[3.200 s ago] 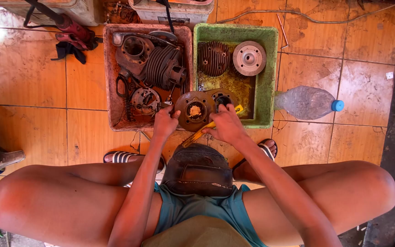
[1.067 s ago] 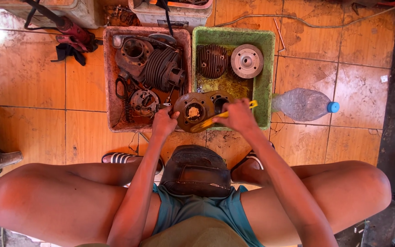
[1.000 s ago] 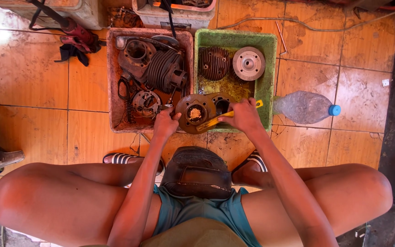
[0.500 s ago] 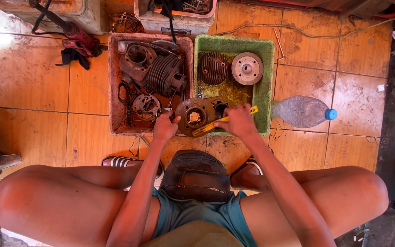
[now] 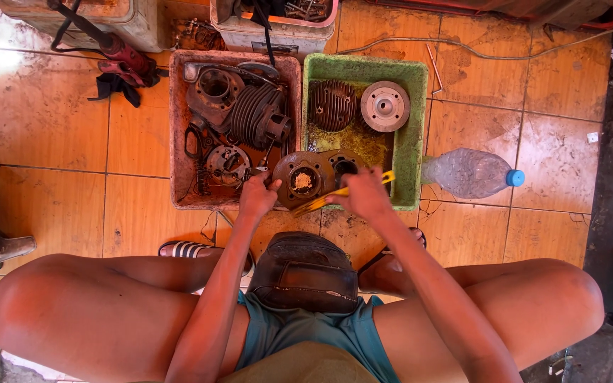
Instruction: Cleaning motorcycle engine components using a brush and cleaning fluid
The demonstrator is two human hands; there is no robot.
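Observation:
My left hand (image 5: 257, 196) grips the left edge of a rusty round engine casing (image 5: 313, 177), held over the near rims of two trays. A yellow brush (image 5: 342, 193) lies across that casing, and my right hand (image 5: 365, 195) is closed around its handle. The casing has a round hub with pale grime in its middle. Behind it, the green tray (image 5: 413, 135) holds a finned cylinder head (image 5: 333, 104) and a round flywheel-like disc (image 5: 384, 106). The red-brown tray (image 5: 177, 142) holds a finned cylinder (image 5: 257, 113) and other greasy engine parts.
A clear plastic bottle with a blue cap (image 5: 471, 173) lies on the orange floor tiles right of the green tray. A dark fuel-tank-like part (image 5: 305, 272) rests between my knees. Two bins (image 5: 285, 21) and a red tool (image 5: 125, 60) stand at the back; a cable runs along the far floor.
My right hand with the yellow brush has shifted a little back and forth over the casing. The left hand keeps its hold; the view has drifted slightly.

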